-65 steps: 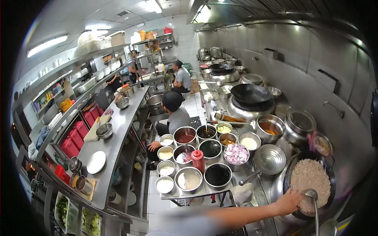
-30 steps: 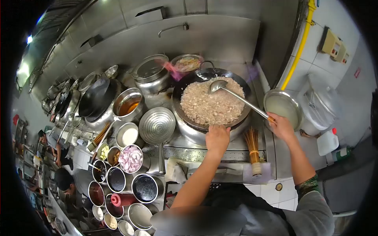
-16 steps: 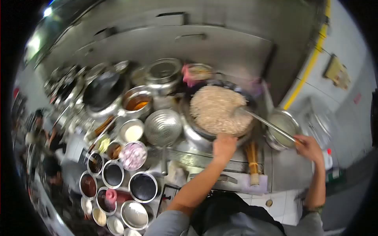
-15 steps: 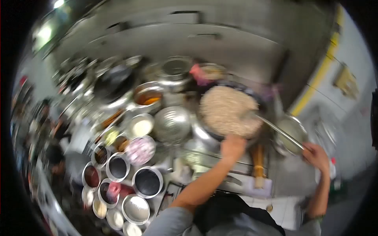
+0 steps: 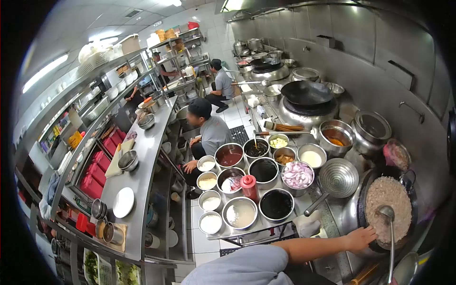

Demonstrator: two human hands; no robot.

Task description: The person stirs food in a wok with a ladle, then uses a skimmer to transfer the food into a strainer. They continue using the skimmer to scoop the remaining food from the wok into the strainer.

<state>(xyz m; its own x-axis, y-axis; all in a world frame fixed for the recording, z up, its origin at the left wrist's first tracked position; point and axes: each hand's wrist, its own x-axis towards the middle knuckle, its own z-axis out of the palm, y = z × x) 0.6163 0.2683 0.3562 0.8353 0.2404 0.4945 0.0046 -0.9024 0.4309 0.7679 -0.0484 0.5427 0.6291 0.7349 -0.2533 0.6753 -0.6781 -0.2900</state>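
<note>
My left hand (image 5: 362, 238) reaches to the near left rim of a large black wok (image 5: 363, 202), its fingers curled on the edge. Pale, crumbly minced food (image 5: 392, 194), which looks like ground meat, fills much of the wok. A metal ladle (image 5: 387, 212) rests with its bowl on the food, and its long handle runs down to the bottom edge of the view. My right hand is outside the frame. Beside the wok, a perforated strainer (image 5: 338, 177) lies with its handle toward me.
Several seasoning pots surround a red squeeze bottle (image 5: 249, 186); one bowl holds chopped onion (image 5: 298, 175). Another wok (image 5: 308, 92) sits farther along the range. A co-worker (image 5: 211, 126) crouches beyond the pots. A long steel counter (image 5: 142, 190) with a white plate (image 5: 124, 202) stands left.
My view has swung left, bringing the aisle, shelves and co-workers into sight. The wok now appears at the lower right. My right hand has left the frame; my left stays at the rim.
</note>
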